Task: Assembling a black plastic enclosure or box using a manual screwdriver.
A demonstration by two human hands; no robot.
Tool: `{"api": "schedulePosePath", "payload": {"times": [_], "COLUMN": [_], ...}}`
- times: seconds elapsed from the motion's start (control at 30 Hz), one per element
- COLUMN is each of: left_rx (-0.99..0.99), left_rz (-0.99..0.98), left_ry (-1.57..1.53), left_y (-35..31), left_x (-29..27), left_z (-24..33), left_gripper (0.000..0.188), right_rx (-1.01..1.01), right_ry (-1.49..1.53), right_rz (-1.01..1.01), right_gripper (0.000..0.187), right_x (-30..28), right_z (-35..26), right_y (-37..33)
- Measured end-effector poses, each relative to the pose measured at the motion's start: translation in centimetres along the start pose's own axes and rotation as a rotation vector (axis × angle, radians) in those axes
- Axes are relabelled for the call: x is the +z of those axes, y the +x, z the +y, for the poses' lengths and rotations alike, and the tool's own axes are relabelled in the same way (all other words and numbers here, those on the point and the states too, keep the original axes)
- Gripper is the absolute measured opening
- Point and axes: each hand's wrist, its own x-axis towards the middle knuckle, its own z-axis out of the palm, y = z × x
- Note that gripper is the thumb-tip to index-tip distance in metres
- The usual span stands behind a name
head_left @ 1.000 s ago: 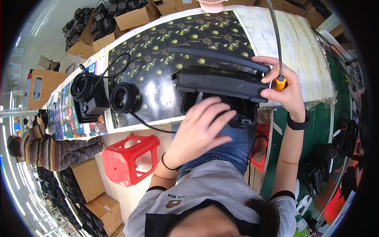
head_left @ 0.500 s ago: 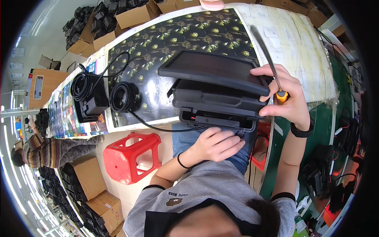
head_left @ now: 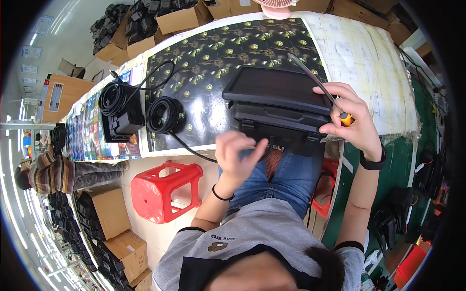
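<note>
**Right hand grips a screwdriver at the black unit; left hand is loose and empty**

Gripped in the right hand (head_left: 357, 123) is a screwdriver (head_left: 318, 82), fingers closed around its orange handle, with the metal shaft slanting up and to the left over the black unit (head_left: 276, 104). That hand sits at the unit's right end, its fingertips touching the casing, and a black watch (head_left: 373, 162) circles the wrist. The left hand (head_left: 238, 155) holds nothing: its fingers are loosely curled and partly spread, blurred, just in front of the unit's near edge and above the person's jeans (head_left: 286, 177). Whether it touches the casing cannot be told. A thin black band rings that wrist.

The unit itself is a flat dark panel atop a bulkier black housing. It lies at the near edge of the table (head_left: 369, 63), resting on a black mat (head_left: 208, 58) patterned with gold figures. To the unit's left on the mat sits a cable coil (head_left: 165, 114), and a cable runs from it toward the unit's underside. Further left lies a second coil on a black box (head_left: 119, 109).

Below the table edge stands a red stool (head_left: 162, 189) on the pale floor. Cardboard boxes (head_left: 104, 211) sit near it, and another person in a striped top (head_left: 58, 172) is at the far left.
</note>
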Motion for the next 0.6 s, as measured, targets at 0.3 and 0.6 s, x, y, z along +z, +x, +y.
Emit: {"api": "schedulePosePath", "payload": {"times": [0.3,0.6], "left_rx": [-0.458,-0.465], "left_rz": [-0.067,-0.127], "left_ry": [-0.068,-0.393], "left_y": [-0.1,-0.1], "left_x": [-0.7,-2.3], "left_z": [-0.5,-1.2], "left_gripper": [0.045,0.052], "right_rx": [0.002,0.038], "right_ry": [-0.003,0.021], "right_rz": [-0.012,-0.008], "right_gripper": [0.046,0.046], "right_x": [0.0,0.1], "right_z": [-0.3,0.1], "right_y": [0.1,0.0]}}
